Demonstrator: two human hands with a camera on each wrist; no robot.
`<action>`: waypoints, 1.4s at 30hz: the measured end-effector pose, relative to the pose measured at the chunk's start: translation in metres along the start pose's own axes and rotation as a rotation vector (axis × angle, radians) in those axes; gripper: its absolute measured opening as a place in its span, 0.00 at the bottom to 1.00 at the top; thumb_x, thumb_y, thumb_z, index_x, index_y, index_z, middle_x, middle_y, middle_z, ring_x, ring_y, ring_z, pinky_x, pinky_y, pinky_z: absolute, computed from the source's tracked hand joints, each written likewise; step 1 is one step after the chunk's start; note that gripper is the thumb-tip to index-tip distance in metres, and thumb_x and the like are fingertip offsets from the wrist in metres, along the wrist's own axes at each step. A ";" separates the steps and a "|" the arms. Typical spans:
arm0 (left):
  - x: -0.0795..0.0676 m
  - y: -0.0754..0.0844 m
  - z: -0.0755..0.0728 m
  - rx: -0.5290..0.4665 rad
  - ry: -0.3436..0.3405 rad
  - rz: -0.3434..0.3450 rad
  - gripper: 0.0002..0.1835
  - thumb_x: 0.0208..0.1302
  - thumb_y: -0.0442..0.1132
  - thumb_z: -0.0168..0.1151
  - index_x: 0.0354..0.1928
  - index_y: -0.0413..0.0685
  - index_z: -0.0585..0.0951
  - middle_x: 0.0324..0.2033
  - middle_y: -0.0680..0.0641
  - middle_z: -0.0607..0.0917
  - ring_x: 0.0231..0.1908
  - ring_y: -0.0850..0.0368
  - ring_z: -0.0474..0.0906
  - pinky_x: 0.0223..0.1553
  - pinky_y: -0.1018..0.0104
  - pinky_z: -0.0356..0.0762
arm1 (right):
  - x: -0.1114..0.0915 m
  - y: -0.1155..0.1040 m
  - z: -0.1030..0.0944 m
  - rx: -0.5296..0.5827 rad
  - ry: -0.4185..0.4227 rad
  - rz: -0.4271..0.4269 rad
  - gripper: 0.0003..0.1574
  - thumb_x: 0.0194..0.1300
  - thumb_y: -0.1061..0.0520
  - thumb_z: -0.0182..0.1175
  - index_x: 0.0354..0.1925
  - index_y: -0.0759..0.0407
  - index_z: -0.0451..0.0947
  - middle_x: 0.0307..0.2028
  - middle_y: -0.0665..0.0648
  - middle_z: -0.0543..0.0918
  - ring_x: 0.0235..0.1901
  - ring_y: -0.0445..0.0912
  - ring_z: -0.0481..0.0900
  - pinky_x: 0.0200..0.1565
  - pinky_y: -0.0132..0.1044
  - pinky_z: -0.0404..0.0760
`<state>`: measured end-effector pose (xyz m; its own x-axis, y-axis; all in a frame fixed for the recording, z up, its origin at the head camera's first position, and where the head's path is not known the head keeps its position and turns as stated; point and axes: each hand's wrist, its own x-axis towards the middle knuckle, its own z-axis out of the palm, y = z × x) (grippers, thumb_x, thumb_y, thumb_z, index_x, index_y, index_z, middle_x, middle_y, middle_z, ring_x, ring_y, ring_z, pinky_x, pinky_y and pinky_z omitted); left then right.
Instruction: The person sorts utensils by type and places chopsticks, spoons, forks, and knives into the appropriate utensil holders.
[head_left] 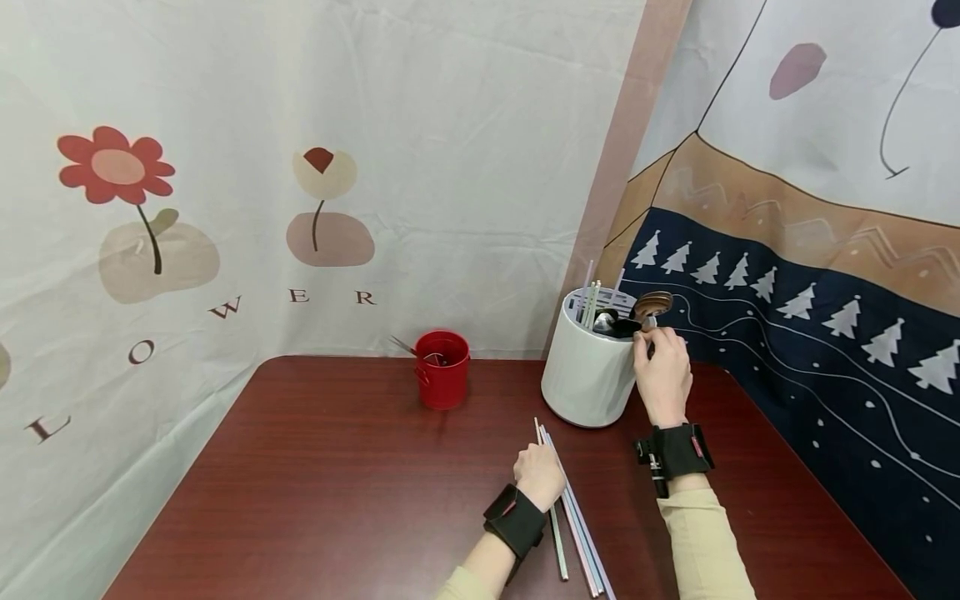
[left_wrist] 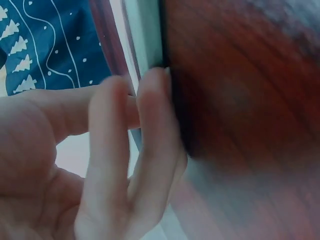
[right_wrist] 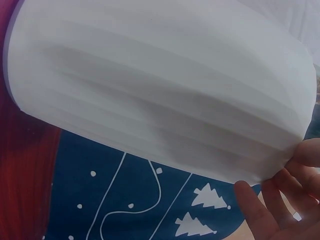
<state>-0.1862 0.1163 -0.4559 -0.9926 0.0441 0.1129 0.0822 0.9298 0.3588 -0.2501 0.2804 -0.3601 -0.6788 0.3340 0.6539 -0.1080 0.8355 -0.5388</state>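
Several long chopsticks (head_left: 583, 533) in pale green, pink and blue lie on the table, fanned slightly apart. My left hand (head_left: 540, 475) is over their upper part, and its fingers pinch at the pale green chopstick (left_wrist: 145, 35). A white utensil holder (head_left: 587, 367) stands at the back right; its smooth wall fills the right wrist view. At its right rim my right hand (head_left: 663, 371) grips the edge, fingertips (right_wrist: 245, 190) bent against it. Just above those fingers rises a bronze-coloured ladle (head_left: 651, 305). Dark and silver spoons (head_left: 604, 321) and more chopsticks (head_left: 592, 302) poke out beside it.
A small red bucket (head_left: 442, 371) with thin metal utensils inside stands near the back edge of the dark red table (head_left: 337, 483). Behind the table hangs a pale printed cloth (head_left: 450, 167), and a navy cloth (head_left: 795, 367) with white trees borders the right side.
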 end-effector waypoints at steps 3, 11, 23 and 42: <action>0.001 -0.003 -0.002 -0.038 0.000 0.014 0.07 0.49 0.35 0.65 0.17 0.44 0.80 0.23 0.41 0.84 0.22 0.48 0.81 0.16 0.62 0.74 | 0.000 0.000 0.000 -0.004 0.001 -0.001 0.18 0.71 0.52 0.51 0.36 0.66 0.78 0.44 0.64 0.79 0.46 0.59 0.74 0.39 0.56 0.74; 0.003 -0.012 -0.019 -0.173 0.012 0.106 0.28 0.53 0.29 0.59 0.10 0.54 0.51 0.10 0.53 0.57 0.12 0.61 0.57 0.11 0.71 0.49 | 0.000 -0.001 0.000 -0.008 0.001 0.007 0.17 0.71 0.53 0.52 0.36 0.66 0.78 0.44 0.64 0.79 0.46 0.59 0.74 0.39 0.57 0.74; 0.015 -0.014 -0.044 -0.326 0.157 0.151 0.14 0.50 0.28 0.58 0.15 0.48 0.66 0.11 0.51 0.64 0.10 0.59 0.62 0.11 0.71 0.53 | 0.000 0.000 0.001 0.010 0.007 -0.007 0.16 0.71 0.55 0.52 0.36 0.68 0.78 0.43 0.65 0.78 0.47 0.59 0.73 0.43 0.56 0.74; 0.052 -0.001 -0.100 -0.511 0.555 0.437 0.05 0.63 0.35 0.58 0.39 0.43 0.74 0.28 0.48 0.84 0.24 0.58 0.81 0.25 0.73 0.74 | 0.000 0.001 0.001 0.000 -0.008 0.007 0.17 0.71 0.53 0.51 0.38 0.66 0.78 0.44 0.64 0.78 0.47 0.58 0.73 0.38 0.56 0.74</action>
<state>-0.2287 0.0807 -0.3581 -0.6869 0.0503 0.7250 0.6072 0.5878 0.5346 -0.2508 0.2808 -0.3615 -0.6851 0.3365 0.6460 -0.1029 0.8333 -0.5432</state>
